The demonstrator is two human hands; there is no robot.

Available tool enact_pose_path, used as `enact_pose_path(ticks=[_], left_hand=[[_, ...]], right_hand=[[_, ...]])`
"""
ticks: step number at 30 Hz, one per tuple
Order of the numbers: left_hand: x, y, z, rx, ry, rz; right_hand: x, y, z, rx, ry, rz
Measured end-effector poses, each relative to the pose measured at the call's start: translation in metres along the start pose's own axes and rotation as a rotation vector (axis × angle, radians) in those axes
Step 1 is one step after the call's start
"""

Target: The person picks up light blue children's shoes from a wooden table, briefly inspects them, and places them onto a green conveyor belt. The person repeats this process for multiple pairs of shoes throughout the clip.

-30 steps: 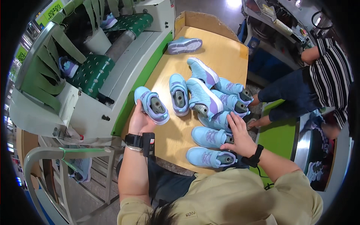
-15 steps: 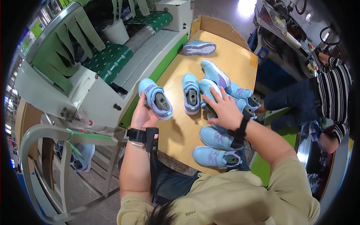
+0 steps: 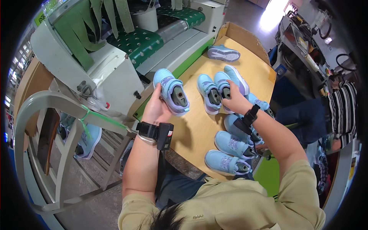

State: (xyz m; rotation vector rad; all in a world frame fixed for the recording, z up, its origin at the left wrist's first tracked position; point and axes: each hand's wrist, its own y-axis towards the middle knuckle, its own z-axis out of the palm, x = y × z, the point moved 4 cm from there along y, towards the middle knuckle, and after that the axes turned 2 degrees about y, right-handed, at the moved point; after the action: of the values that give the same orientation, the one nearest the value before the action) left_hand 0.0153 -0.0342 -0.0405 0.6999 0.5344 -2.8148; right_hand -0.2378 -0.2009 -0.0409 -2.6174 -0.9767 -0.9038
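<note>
A light blue sneaker [image 3: 171, 90] with a grey-green last inside rests in my left hand [image 3: 156, 109], raised above the left edge of the wooden table [image 3: 188, 138]. My right hand [image 3: 238, 100] grips another blue sneaker [image 3: 221, 79] by its right side; its palm hides part of that shoe. Directly left of it, one more sneaker [image 3: 209, 93] stands upright on the table, close alongside. Behind my right hand a sneaker [image 3: 236, 78] leans with its pale sole showing. Nearer to me, several sneakers [image 3: 228, 162] lie in a row with toes pointing left.
A sneaker [image 3: 224, 53] lies on its side at the table's far end, before a cardboard edge [image 3: 245, 36]. At left stand a machine with a green conveyor belt [image 3: 143, 48] and a grey metal rack [image 3: 65, 100]. A person in a striped top [image 3: 342, 111] works at right.
My right hand has closed on a sneaker from the cluster and brought it left, beside the standing one. My left hand still holds its sneaker. The whole view has shifted somewhat.
</note>
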Motion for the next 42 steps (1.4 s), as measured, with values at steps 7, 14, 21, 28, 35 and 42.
enact_pose_path(ticks=[7,14,21,28,35,42], left_hand=[[0.002,-0.003,0.005,0.064,0.048,-0.014],[-0.003,0.001,-0.008,0.049,0.023,0.005],[0.004,0.006,-0.010,0.025,-0.010,-0.057],[0.003,0.009,0.000,0.045,-0.032,-0.043],[-0.002,0.003,-0.008,-0.009,0.012,-0.047],[0.016,0.008,-0.008,0.070,-0.010,-0.106]], right_hand=[[0.057,-0.011,0.013,0.512,0.258,0.226],[0.090,-0.019,0.050,0.665,0.377,-0.158],[0.030,0.039,-0.013,-0.167,-0.592,-0.202],[-0.014,0.040,-0.035,-0.114,-0.336,0.189],[0.027,0.000,0.030,0.561,0.165,0.061],[0.065,-0.065,0.002,0.267,-0.062,-0.156]])
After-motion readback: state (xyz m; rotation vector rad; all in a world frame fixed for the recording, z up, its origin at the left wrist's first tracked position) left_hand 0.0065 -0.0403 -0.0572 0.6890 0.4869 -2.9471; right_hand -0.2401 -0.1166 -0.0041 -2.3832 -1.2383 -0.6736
